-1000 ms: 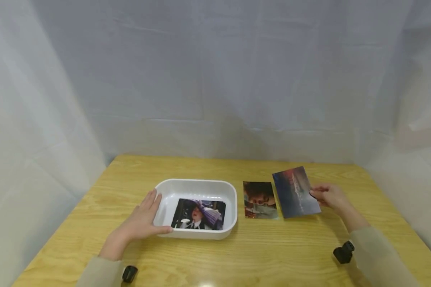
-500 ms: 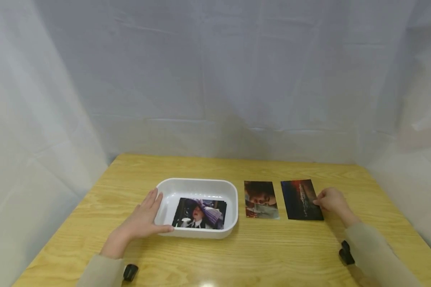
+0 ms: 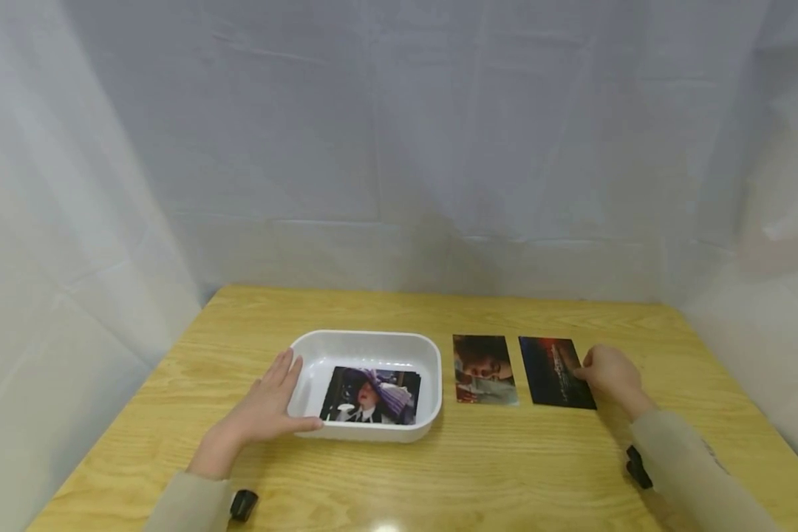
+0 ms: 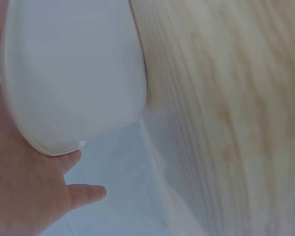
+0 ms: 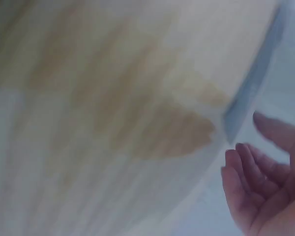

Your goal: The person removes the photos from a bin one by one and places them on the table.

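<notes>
My left hand (image 3: 262,406) rests along the left side of a white plastic tray (image 3: 366,434), fingers straight over the left rim and thumb on the front rim. The left wrist view has that hand (image 4: 37,196) against the tray's outer wall (image 4: 78,73). Inside the tray lie photos, the top one (image 3: 372,399) showing a person in a purple striped hat. My right hand (image 3: 613,375) pinches the right edge of a dark red-and-blue photo (image 3: 552,369) lying on the table. In the right wrist view that hand (image 5: 270,182) has curled fingers, the thumb opposite them.
A brown-toned photo (image 3: 484,369) lies between the tray and the dark photo, with a narrow gap on each side. Everything stands on a wooden table (image 3: 452,480). White sheeting (image 3: 399,148) hangs behind and at both sides.
My right hand has lowered the dark photo from a tilt to flat beside the brown-toned one, then shifted it slightly. The left hand stays on the tray.
</notes>
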Motion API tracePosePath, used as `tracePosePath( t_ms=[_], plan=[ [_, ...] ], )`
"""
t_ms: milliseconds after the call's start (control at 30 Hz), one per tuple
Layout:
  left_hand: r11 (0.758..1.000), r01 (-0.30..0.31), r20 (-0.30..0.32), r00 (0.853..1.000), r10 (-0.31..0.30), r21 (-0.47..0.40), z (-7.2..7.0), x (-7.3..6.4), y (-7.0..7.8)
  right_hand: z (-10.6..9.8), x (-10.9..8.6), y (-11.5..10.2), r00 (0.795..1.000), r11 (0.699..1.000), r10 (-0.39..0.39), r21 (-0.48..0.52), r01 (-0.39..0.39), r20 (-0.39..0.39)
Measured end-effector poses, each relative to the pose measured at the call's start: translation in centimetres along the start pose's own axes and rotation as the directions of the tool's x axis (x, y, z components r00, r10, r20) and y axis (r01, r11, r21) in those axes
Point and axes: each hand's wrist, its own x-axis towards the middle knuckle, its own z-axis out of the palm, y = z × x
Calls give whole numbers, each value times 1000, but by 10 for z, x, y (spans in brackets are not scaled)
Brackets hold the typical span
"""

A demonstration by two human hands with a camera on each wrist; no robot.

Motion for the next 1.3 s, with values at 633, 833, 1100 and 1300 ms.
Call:
tracePosePath(
  t_ms=[633, 833, 1100, 1300],
  plan=[
    [1000, 9, -4, 1000, -9, -4, -2, -3, -1, -1, -9, -90, 945, 919, -321, 223, 326, -58],
    [1000, 10, -7, 1000, -10, 1, -3, -5, -2, 12, -8, -137, 896, 850, -443, 307, 428, -23],
    [1000, 20, -4, 1000, -20, -2, -3, -7, -4, 37, 2, -196, 833, 766, -553, 394, 508, 0],
    [1000, 22, -1, 1000, -22, -6, -3, -8, -4, 58, 8, -223, 794, 753, -605, 363, 548, 56]
  ],
)
